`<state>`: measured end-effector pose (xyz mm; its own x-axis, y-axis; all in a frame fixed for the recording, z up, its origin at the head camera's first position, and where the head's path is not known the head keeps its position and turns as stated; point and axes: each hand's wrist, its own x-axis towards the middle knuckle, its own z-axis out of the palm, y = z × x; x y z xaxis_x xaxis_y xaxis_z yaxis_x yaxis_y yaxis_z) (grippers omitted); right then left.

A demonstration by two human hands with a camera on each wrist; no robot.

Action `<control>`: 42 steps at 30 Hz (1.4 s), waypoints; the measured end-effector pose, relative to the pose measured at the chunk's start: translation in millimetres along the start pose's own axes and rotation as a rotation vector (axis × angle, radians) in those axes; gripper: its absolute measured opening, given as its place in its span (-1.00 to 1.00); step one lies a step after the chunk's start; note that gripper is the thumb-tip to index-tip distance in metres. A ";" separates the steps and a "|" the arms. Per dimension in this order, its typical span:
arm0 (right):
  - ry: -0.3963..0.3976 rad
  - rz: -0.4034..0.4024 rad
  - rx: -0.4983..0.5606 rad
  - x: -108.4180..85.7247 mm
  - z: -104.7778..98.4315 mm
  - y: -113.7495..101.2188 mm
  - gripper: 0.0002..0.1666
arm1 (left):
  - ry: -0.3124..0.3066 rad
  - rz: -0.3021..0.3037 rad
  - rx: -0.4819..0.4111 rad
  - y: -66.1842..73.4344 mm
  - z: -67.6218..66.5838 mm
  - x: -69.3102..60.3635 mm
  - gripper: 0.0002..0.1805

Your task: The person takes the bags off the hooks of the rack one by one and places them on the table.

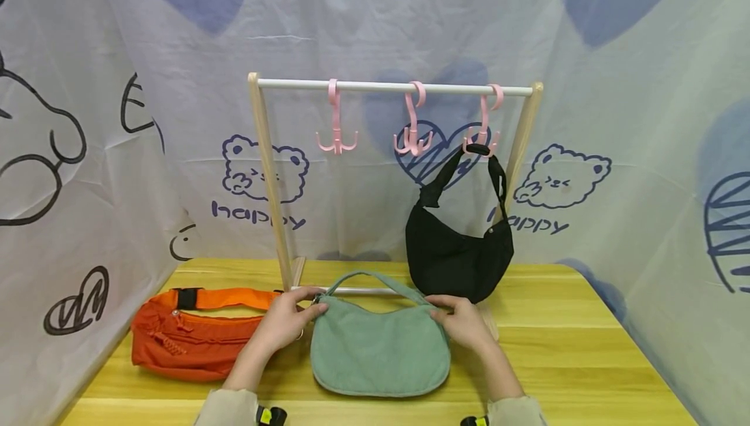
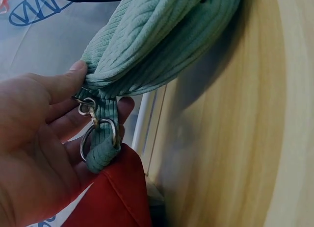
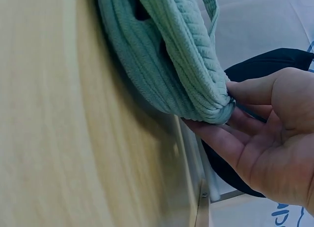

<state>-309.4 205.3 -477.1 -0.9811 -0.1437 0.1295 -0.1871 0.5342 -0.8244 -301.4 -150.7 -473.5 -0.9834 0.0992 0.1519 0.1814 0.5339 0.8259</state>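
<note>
A green corduroy handbag (image 1: 381, 354) stands at the front middle of the table, its strap (image 1: 375, 276) arching above the top edge. My left hand (image 1: 288, 316) pinches its upper left corner, thumb in front and fingers behind. In the left wrist view, metal rings and a clasp (image 2: 100, 129) at the strap's end lie across those fingers. At the upper right corner, my right hand (image 1: 463, 322) pinches the bag between thumb and fingers, as the right wrist view also shows. An orange-red waist bag (image 1: 193, 344) lies beside my left hand.
Behind stands a rack with a white rail (image 1: 375, 86) and wooden posts (image 1: 271, 185). Three pink hooks (image 1: 336, 126) hang from it. A black shoulder bag (image 1: 459, 250) hangs on the right hook, close behind my right hand. Printed cloth (image 1: 363, 9) surrounds the wooden table (image 1: 562, 348).
</note>
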 end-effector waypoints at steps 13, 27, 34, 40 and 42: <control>-0.041 -0.009 -0.035 1.3 3.6 11.1 -0.70 | -0.012 0.029 0.040 -8.7 10.5 0.7 -0.68; -0.094 -0.045 -0.046 2.2 2.2 17.9 -0.68 | -0.050 -0.015 0.047 -11.4 15.2 -0.8 -0.65; -0.093 -0.038 -0.038 2.6 3.3 16.8 -0.68 | -0.047 -0.017 0.040 -11.8 16.0 -2.7 -0.65; -0.059 -0.047 -0.011 1.8 3.8 14.0 -0.69 | -0.053 -0.035 0.021 -9.7 15.3 -3.3 -0.64; -0.040 -0.047 0.004 1.7 3.9 12.4 -0.69 | -0.047 -0.037 0.017 -8.3 15.3 -3.4 -0.63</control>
<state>-313.2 208.4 -489.3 -0.9685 -0.2015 0.1460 -0.2324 0.5224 -0.8204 -299.6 -142.6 -489.2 -0.9883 0.1187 0.0954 0.1456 0.5519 0.8211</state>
